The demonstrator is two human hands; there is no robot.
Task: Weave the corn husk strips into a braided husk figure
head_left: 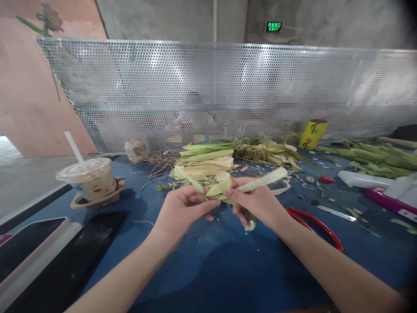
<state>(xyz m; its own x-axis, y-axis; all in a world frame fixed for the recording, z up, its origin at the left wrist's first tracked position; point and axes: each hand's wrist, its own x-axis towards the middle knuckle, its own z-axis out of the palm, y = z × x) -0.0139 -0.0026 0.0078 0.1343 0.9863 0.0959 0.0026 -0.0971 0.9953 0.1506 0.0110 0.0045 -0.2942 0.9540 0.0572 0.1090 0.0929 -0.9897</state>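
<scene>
Between my two hands, above the blue table, is a piece of folded pale green corn husk (219,186). My left hand (185,208) pinches its left side between thumb and fingers. On the other side my right hand (252,201) grips the husk, and a long pale strip sticks out past it to the upper right. A whitish end pokes out below the right fingers. Just behind the hands lies a stacked pile of corn husks (208,158), with small green scraps at its front. The fingers partly cover the folds.
A lidded drink cup (93,180) stands in a cardboard holder at left, near a phone (31,243). Twine (159,163), a yellow tube (312,134) and more husks (381,156) lie farther back. At right are red-handled scissors (322,226), a blade (337,213) and a white-and-purple tool (391,200).
</scene>
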